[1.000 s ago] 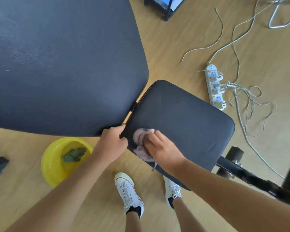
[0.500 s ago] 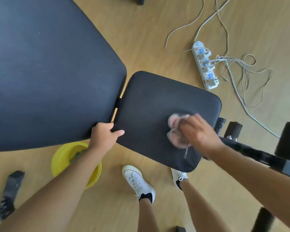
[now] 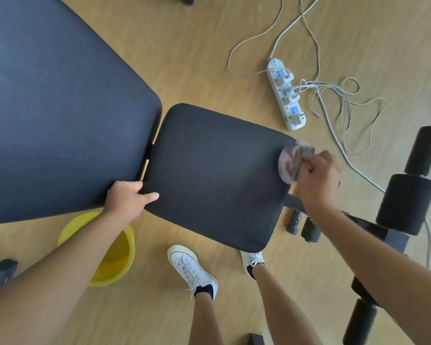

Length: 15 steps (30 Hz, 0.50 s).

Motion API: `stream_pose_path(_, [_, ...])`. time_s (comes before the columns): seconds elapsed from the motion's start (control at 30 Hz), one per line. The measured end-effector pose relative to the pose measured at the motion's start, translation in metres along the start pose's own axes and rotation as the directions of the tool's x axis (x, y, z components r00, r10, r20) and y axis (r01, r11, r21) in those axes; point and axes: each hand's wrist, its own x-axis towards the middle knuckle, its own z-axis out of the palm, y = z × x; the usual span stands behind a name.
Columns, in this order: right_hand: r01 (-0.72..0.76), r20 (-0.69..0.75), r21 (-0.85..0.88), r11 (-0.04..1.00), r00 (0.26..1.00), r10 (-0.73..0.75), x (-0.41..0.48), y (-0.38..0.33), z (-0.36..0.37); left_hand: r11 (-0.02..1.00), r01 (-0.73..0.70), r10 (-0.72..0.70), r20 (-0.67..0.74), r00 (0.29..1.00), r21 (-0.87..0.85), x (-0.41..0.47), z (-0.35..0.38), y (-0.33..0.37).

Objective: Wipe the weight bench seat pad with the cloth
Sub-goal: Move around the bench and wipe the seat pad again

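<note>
My right hand (image 3: pixel 317 176), grip closed on the pink cloth (image 3: pixel 292 160), sits at the seat pad (image 3: pixel 214 175) edge; unwiped pad stretches toward my left hand (image 3: pixel 126 199), which clasps the opposite corner

right hand (image 3: pixel 317 180) w/ cloth (image 3: pixel 292 161) swept across seat pad (image 3: pixel 217 175), now at far edge

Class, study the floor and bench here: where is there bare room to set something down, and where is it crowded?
Free: the seat pad top between the left hand and the cloth in the right hand; the bare floor beyond the pad, left of the power strip. Crowded: cables around the strip, and near the shoes and yellow basin.
</note>
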Motion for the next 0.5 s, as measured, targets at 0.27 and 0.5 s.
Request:
stream_pose_path(0.27, [0.544,0.416,0.272,0.794,0.678,-0.606,-0.080,0.006,0.019,1.000,0.013,-0.013,0.009,1.000,0.029,0.002,0.000,0.002])
stream_pose_path(0.5, [-0.049,0.057,0.241,0.969,0.998,0.036,-0.004,-0.075,0.042,0.999,-0.034,0.032,0.042,0.999,0.038,0.004,-0.003,-0.002])
